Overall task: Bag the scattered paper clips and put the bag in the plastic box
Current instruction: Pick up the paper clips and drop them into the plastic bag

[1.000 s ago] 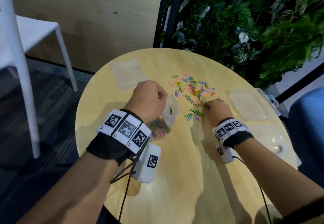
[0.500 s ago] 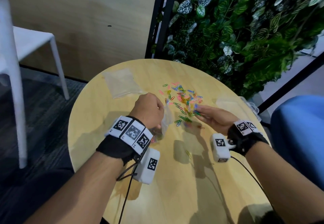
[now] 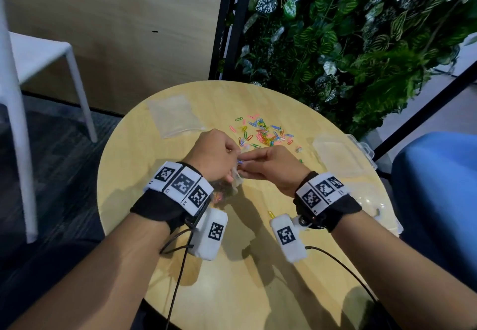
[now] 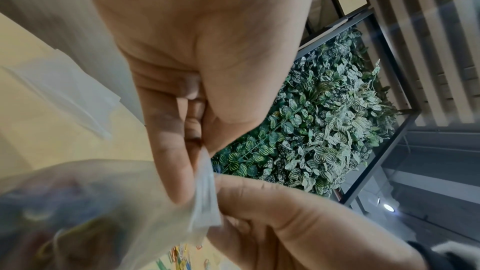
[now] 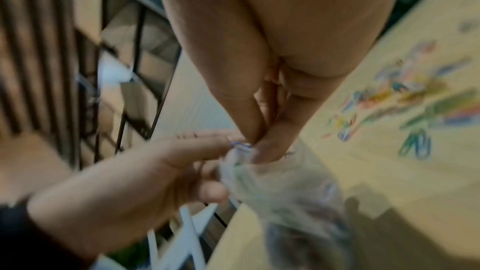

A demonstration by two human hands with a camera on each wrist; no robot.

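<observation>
Wrist views alone show the left hand (image 4: 182, 81) pinching the clear plastic bag (image 4: 109, 208) mouth, coloured clips inside; right hand (image 5: 272, 65) pinches a blue paper clip (image 5: 240, 144) there. Head view adds scattered coloured paper clips (image 3: 263, 133) and clear lidded plastic box (image 3: 343, 156) on the round wooden table (image 3: 258, 291).

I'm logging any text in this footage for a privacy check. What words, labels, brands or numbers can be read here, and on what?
No readable words, brands or numbers in any view.
Left wrist band: black-and-white square code patterns only; tiny marks beneath them too small to read.
Right wrist band: the same code patterns, no letters legible.
Two white camera units under the wrists: one code square each.
Clear bag, plastic box, paper clips: no print visible.
</observation>
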